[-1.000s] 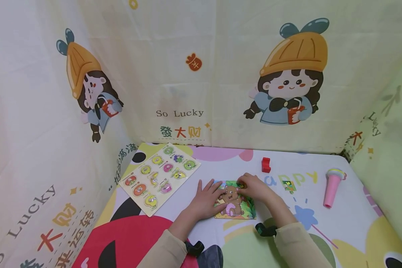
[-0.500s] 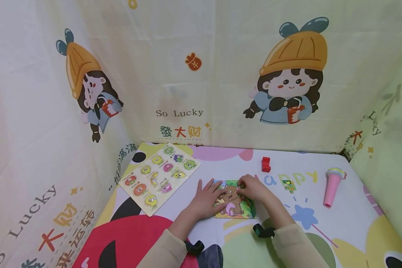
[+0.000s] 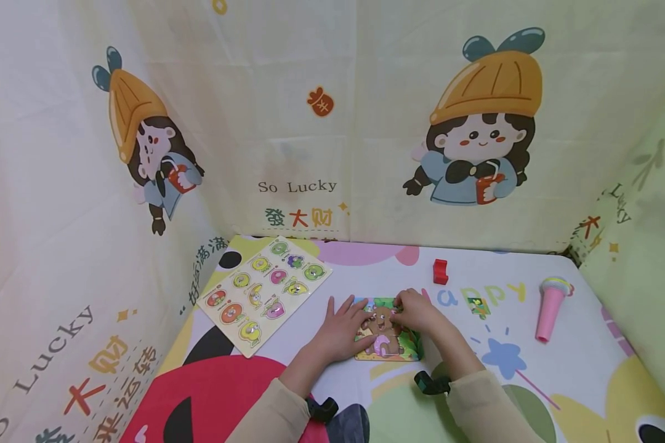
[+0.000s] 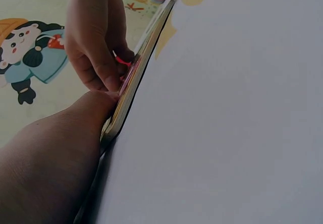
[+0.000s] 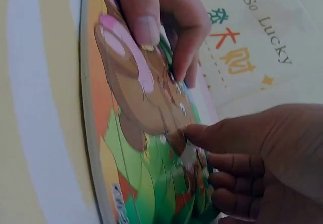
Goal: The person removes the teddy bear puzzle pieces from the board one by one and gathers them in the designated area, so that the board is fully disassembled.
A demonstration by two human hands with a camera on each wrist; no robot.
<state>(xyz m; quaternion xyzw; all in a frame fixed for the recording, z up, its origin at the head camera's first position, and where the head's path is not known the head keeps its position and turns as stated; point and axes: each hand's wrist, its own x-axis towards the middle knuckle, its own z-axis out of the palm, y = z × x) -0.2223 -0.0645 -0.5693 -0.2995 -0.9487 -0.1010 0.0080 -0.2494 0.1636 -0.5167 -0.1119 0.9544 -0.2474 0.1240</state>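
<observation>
A bear jigsaw puzzle in a flat board lies at the middle of the table. Across its left side rests my left hand, fingers spread and straight, thumb over the lower part. At the upper right of the picture, my right hand has its fingers curled and pinches a small brown puzzle piece between thumb and fingers. The right wrist view shows the thumb tip against this piece, low over the board; the fingertips behind are partly hidden. A loose green puzzle piece lies to the right of the board.
A fruit puzzle board lies at the left, angled on the printed tablecloth. Behind the right hand stands a small red block. A pink toy microphone lies at the right. Printed cloth walls surround the table's back and sides.
My right wrist and forearm have shifted slightly to the left, while the fingers stay at the same corner of the puzzle. The left hand has not visibly moved.
</observation>
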